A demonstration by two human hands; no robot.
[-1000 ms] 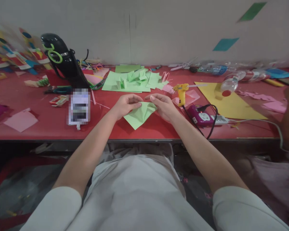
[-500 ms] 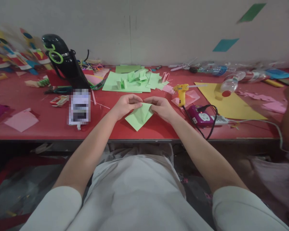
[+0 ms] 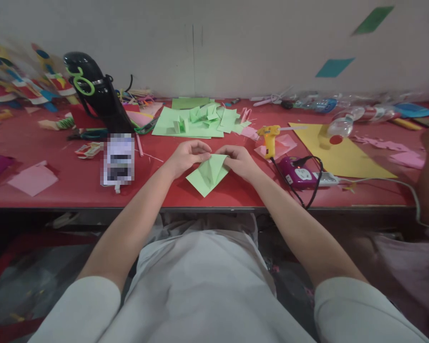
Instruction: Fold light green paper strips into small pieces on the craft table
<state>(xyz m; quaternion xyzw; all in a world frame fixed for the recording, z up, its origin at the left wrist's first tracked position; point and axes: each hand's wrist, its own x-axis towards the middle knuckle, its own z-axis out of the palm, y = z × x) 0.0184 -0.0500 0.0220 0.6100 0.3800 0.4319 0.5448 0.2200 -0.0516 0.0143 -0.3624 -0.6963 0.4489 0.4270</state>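
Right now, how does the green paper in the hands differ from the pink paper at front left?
The left hand and right hand hold the green paper; the pink paper lies on the table, untouched. The green paper has a raised fold; the pink paper looks flatter. Both look roughly diamond-shaped.

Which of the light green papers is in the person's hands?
The creased front sheet, held between the left hand and right hand; the other light green papers lie farther back, touched by neither.
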